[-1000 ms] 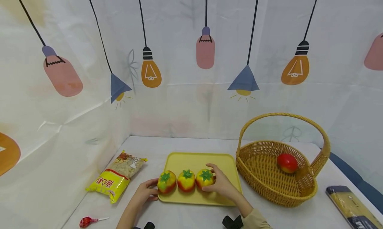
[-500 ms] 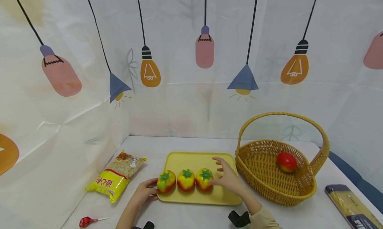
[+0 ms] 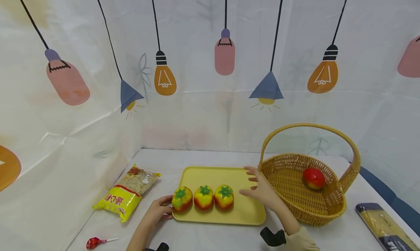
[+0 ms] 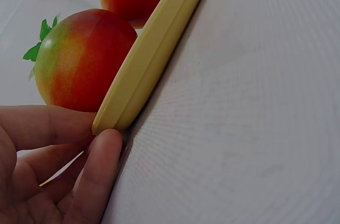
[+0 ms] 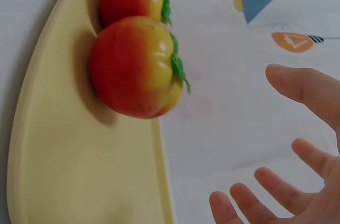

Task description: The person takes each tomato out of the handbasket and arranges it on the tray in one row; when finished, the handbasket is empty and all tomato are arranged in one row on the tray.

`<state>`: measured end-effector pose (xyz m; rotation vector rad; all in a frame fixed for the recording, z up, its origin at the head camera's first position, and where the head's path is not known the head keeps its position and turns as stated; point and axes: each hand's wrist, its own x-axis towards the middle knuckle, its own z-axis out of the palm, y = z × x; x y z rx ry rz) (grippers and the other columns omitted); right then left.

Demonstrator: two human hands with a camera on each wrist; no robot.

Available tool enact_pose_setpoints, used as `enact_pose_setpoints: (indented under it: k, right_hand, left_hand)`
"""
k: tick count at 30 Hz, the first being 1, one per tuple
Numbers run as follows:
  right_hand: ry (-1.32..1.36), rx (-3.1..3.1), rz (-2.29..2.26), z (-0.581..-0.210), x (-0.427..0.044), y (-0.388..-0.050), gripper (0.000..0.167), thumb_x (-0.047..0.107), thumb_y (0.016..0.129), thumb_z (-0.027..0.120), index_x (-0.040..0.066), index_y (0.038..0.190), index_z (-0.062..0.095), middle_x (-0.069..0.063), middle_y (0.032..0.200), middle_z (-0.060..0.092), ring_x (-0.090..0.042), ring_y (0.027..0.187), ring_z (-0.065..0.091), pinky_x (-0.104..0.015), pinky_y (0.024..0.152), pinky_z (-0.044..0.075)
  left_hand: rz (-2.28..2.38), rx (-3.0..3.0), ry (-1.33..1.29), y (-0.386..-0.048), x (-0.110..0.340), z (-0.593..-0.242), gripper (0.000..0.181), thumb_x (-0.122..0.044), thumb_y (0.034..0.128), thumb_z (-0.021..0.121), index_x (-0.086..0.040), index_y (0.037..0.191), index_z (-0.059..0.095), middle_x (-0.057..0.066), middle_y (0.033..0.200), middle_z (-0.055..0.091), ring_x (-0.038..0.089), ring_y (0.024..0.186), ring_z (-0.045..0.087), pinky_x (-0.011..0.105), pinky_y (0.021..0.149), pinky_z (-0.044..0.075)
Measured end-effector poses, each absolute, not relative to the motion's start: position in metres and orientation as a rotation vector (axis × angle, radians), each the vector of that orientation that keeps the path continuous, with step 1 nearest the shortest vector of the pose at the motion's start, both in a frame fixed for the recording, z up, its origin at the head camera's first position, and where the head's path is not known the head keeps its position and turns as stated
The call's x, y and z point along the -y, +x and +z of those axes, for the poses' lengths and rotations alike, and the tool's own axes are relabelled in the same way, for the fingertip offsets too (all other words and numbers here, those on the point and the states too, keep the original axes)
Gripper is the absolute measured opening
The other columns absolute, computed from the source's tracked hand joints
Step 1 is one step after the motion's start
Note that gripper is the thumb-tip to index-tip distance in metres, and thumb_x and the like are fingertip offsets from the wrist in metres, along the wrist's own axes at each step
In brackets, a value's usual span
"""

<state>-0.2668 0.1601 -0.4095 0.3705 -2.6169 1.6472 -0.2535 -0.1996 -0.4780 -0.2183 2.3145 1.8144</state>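
A yellow tray (image 3: 242, 214) lies on the table, bearing three red-and-yellow, tomato-like fruits with green leafy tops: a left one (image 3: 182, 199), a middle one (image 3: 203, 197) and a right one (image 3: 224, 197). At the tray's near left corner my left hand (image 3: 158, 211) pinches the rim, thumb and index finger meeting it in the left wrist view; the left fruit is close beside those fingers. My right hand (image 3: 264, 191) hovers over the tray's right side, fingers spread and holding nothing. A gap separates it from the right fruit, as the right wrist view also shows.
A wicker basket (image 3: 285, 203) with a tall handle stands right of the tray, with a red fruit (image 3: 314, 178) inside. A yellow snack bag (image 3: 129, 192) and a lollipop (image 3: 98, 242) lie on the left. At the far right is a flat package (image 3: 387, 225).
My right hand has let go of the right fruit and moved right, towards the basket. The fruit stays on the tray. My left hand has kept its place.
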Motion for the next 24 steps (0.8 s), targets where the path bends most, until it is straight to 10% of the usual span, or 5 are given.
enact_pose_setpoints:
  k: [24]
  right_hand:
    - [0.313,2.581,1.536,-0.389,-0.214,-0.264,0.073,0.019,0.077,0.074,0.007,0.137,0.034,-0.024,0.133,0.038,-0.042,0.119,0.039,-0.049,0.089,0.047]
  left_hand:
    - [1.827,-2.327,-0.227,-0.255,0.199,-0.479,0.056,0.003,0.0742,0.058,0.009,0.129,0.046,0.030,0.128,0.047,0.017,0.074,0.059,0.034,0.065,0.056]
